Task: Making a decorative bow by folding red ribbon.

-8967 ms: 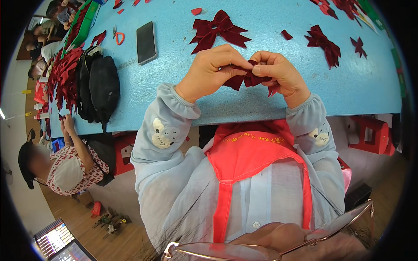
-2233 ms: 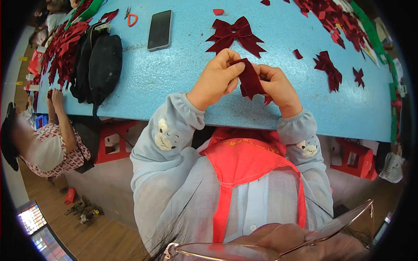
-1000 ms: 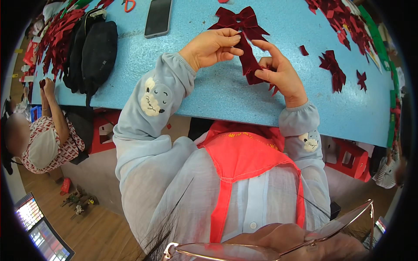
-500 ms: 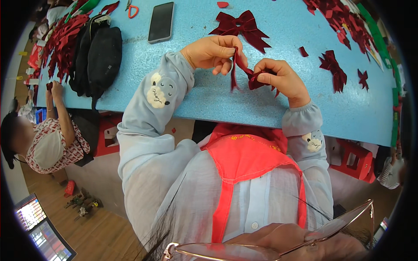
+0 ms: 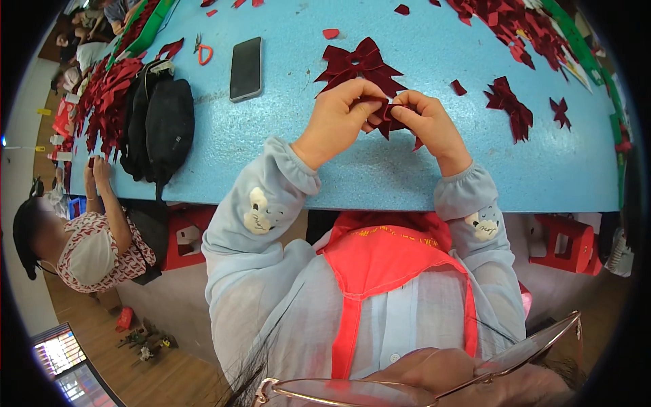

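A dark red velvet ribbon [image 5: 388,126] is held between my two hands above the near part of the blue table. My left hand [image 5: 342,119] pinches it between thumb and bent fingers. On the other side, my right hand [image 5: 430,125] grips it with thumb and forefinger, and ends of the ribbon hang below the fingers. The fingers partly hide how it is folded. Just beyond my hands lies a large velvet bow [image 5: 359,62], its lower edge covered by my left hand. To the right are another bow [image 5: 510,108] and a small bow [image 5: 560,113].
A phone [image 5: 245,69], orange-handled snips [image 5: 203,51] and a black pouch [image 5: 169,122] lie to the left on the blue table [image 5: 271,169]. Heaps of red ribbon pieces [image 5: 122,88] are at the far left and far right. A co-worker [image 5: 88,251] sits at the left edge.
My hands have come closer together, the left moving right and down. The ribbon end that hung from my left fingers is now gathered between both hands. The view has shifted slightly.
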Demonstrator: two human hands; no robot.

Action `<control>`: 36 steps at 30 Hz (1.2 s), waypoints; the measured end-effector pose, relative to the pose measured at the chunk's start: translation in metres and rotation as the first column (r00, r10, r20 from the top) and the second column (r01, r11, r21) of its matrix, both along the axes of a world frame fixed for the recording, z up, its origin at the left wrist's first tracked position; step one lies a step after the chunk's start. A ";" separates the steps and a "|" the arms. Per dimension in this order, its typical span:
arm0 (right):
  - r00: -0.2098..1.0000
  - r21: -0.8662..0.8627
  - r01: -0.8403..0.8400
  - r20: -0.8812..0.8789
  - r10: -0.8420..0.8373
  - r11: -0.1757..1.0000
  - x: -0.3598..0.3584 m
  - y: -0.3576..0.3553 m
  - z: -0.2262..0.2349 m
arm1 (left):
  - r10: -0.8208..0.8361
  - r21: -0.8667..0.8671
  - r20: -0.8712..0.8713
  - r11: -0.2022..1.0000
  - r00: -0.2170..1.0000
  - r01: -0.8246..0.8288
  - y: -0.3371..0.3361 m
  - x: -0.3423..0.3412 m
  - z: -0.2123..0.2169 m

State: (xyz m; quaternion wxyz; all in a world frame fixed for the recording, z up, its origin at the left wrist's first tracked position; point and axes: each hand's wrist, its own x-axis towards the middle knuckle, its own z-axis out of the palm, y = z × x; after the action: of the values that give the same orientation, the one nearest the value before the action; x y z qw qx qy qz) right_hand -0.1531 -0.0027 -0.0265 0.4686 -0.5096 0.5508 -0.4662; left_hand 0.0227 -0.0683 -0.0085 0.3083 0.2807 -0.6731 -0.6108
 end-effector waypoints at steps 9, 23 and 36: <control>1.000 0.022 -0.004 -0.023 0.004 1.000 -0.007 0.003 -0.007 | -0.080 -0.088 0.050 0.993 0.996 0.084 -0.013 0.000 -0.001; 0.968 -0.233 -0.124 -0.241 0.066 0.965 -0.010 0.005 -0.008 | -0.103 0.173 -0.081 0.978 0.991 0.116 -0.030 -0.009 0.003; 0.914 -0.382 0.103 -0.329 -0.239 0.919 -0.014 0.003 -0.014 | -0.223 0.223 0.117 0.955 0.968 0.193 -0.033 -0.006 0.016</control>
State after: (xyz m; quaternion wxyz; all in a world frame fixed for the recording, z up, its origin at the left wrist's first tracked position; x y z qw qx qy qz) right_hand -0.1666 0.0004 -0.0410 0.2131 -0.6134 0.5784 -0.4937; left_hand 0.0165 -0.1010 0.0077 0.1627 0.2812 -0.6509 -0.6862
